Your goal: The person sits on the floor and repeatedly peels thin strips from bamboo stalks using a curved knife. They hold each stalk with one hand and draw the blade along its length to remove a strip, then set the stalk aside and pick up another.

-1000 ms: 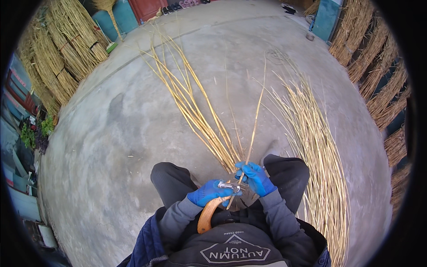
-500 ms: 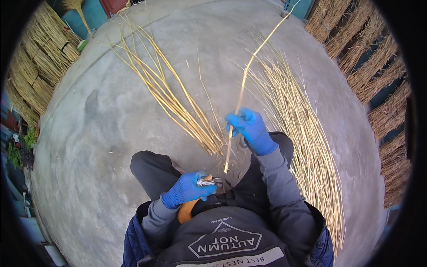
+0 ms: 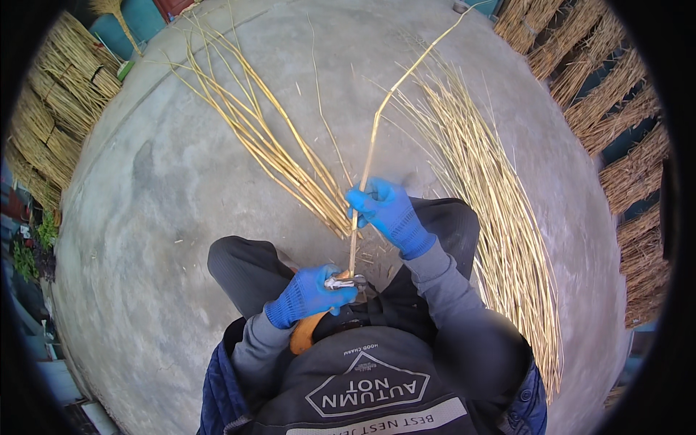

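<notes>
Grasps a long, kinked dry stalk [image 3: 372, 138] in the blue-gloved right hand [image 3: 383, 206], at centre. Runs from the lower centre to the upper right of the frame. Clenches a metal tool [image 3: 342, 282] in the gloved left hand [image 3: 308, 291], at the stalk's lower end. Noted also: sparse stalk row [image 3: 301, 191] left of centre; dense stalk heap [image 3: 502, 203] at right.

Two hands, left hand [image 3: 308, 292] and right hand [image 3: 391, 212], by my remote count; one held stalk [image 3: 373, 138]; one metal tool [image 3: 342, 283]; two floor piles, smaller pile [image 3: 324, 207] and larger pile [image 3: 507, 217], too crowded to number; one broom [image 3: 109, 6]; two bundle rows [image 3: 65, 101].
</notes>
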Demonstrator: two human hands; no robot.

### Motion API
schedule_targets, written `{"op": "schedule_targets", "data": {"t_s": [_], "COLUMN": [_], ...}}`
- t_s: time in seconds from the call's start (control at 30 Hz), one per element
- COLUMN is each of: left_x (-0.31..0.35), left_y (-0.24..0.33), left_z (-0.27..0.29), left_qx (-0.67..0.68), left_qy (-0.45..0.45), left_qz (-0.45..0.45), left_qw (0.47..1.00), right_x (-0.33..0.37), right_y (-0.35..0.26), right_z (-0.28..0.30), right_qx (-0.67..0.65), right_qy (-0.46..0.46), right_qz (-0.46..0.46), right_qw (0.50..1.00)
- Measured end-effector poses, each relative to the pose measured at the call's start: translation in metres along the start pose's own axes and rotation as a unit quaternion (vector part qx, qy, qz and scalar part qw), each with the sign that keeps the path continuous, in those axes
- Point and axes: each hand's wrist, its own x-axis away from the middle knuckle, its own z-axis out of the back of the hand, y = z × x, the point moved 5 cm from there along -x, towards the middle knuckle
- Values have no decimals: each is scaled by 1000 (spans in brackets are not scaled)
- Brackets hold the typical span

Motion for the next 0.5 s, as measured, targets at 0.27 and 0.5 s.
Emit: {"op": "schedule_targets", "data": {"t_s": [0.27,0.5], "left_x": [-12,-11], "left_y": [0,10], "left_z": [24,26], "left_qx": [-48,-97], "left_qy": [73,67], "left_qz": [-20,-9], "left_qw": [996,993], "right_x": [40,11], "right_y": [29,23], "right_z": [-40,-23], "right_qx": [73,85], "right_qy": [-68,-57], "right_qz": [-24,-18], "right_qw": [995,995]}}
